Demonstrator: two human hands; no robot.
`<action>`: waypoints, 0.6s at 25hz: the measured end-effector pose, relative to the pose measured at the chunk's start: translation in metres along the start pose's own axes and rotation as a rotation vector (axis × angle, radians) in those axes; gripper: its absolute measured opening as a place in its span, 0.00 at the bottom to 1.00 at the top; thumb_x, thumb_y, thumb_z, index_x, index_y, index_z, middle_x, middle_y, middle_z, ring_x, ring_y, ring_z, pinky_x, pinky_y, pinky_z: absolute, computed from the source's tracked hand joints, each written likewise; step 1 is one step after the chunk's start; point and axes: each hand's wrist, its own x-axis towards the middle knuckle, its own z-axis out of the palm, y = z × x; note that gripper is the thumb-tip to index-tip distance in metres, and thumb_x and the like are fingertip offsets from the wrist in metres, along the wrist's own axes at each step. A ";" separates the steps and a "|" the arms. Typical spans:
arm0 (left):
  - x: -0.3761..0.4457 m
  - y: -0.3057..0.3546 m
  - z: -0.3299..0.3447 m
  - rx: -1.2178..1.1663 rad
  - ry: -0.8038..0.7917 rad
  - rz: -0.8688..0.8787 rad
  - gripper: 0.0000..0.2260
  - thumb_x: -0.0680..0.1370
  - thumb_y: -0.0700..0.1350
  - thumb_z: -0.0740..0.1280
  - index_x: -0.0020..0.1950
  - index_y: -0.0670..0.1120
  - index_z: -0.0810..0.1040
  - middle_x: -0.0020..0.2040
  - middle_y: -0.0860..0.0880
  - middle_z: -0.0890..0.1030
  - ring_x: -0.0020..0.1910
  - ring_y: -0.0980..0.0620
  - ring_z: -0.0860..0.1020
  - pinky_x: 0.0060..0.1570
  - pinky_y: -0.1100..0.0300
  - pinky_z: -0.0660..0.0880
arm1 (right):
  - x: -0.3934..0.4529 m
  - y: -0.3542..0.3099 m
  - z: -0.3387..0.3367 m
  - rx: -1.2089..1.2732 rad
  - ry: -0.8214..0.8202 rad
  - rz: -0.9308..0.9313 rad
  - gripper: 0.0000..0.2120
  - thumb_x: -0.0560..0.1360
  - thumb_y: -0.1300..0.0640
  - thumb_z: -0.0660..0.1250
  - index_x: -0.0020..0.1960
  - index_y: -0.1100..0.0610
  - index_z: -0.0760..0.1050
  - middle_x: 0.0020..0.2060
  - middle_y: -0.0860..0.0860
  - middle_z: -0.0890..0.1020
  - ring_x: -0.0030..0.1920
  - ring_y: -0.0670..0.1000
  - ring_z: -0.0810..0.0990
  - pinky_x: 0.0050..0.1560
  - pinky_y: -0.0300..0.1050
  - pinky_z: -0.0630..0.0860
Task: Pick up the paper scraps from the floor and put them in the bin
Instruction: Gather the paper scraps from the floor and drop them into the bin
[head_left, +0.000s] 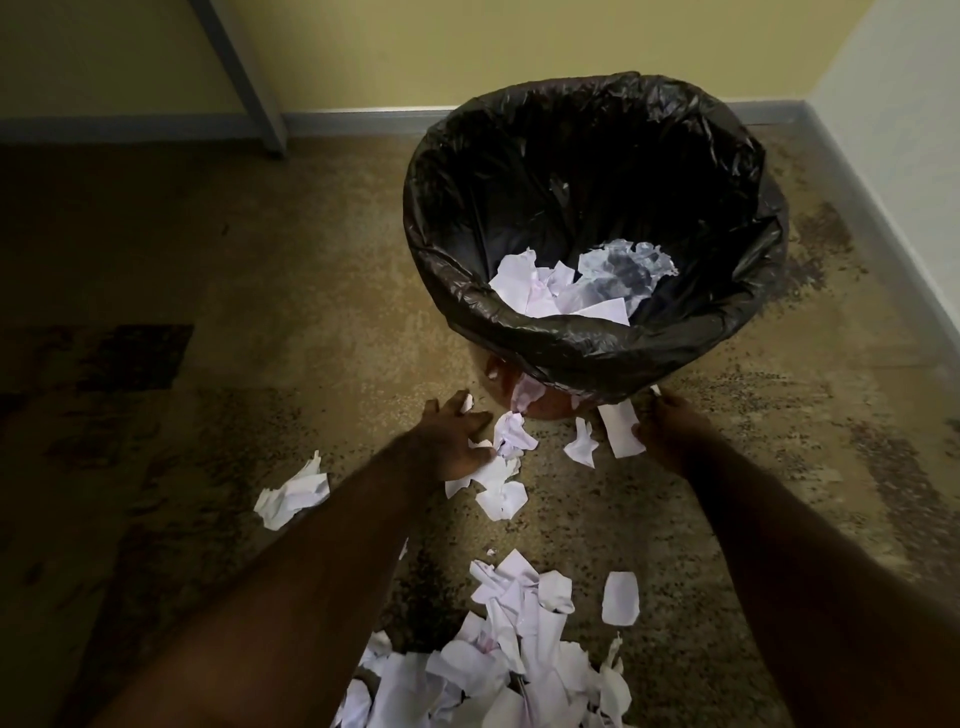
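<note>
Left grip (457, 441): hand flat and spread on the floor (260, 312), fingers splayed over a few paper scraps (498, 478) just in front of the bin (597, 332). One small white bit shows between the fingertips; whether anything is actually pinched, cannot tell.

Right grip (670, 436): fingers curled around the edge of a flat white scrap (618, 428) lying at the foot of the bin. Thumb and fingers look closed on it, scrap partly on the floor.

Bin sits upright near the room corner, lined with a black bag (519, 156) folded over the rim. Several scraps (561, 291) are inside, piled at the near side of the bag. Orange-brown bin body shows below the bag at the base.

Scraps remaining on the floor:
- small torn piece (582, 444) between the two hands, just beside the held scrap
- crumpled piece (293, 496) off to the left, apart from the others
- single rounded piece (621, 597) near the right forearm
- large heap (498, 660) at the bottom edge, between the forearms

Both forearms reach forward from the bottom of the view. Grey leg (244, 78) of some furniture stands against the yellow wall, top left. Lighting is dim, floor detail murky on the left.
</note>
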 end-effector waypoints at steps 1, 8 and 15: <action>0.000 -0.002 0.001 -0.020 0.001 -0.018 0.27 0.81 0.54 0.62 0.78 0.48 0.60 0.81 0.43 0.47 0.79 0.40 0.44 0.76 0.45 0.48 | -0.003 0.001 0.001 -0.030 0.007 -0.036 0.29 0.79 0.53 0.64 0.77 0.57 0.62 0.76 0.58 0.65 0.70 0.59 0.70 0.68 0.51 0.69; -0.014 -0.003 0.023 -0.110 0.064 0.085 0.22 0.79 0.50 0.65 0.73 0.49 0.70 0.79 0.45 0.58 0.77 0.45 0.57 0.75 0.51 0.58 | -0.072 -0.023 0.025 0.272 0.015 -0.174 0.28 0.75 0.51 0.70 0.74 0.52 0.69 0.74 0.52 0.69 0.71 0.54 0.71 0.70 0.48 0.68; -0.034 0.005 0.049 -0.174 0.128 0.123 0.21 0.77 0.50 0.67 0.70 0.51 0.73 0.75 0.49 0.65 0.73 0.50 0.64 0.70 0.62 0.59 | -0.082 -0.035 0.003 0.220 0.102 -0.216 0.14 0.79 0.57 0.66 0.61 0.61 0.79 0.59 0.61 0.81 0.50 0.53 0.79 0.53 0.42 0.70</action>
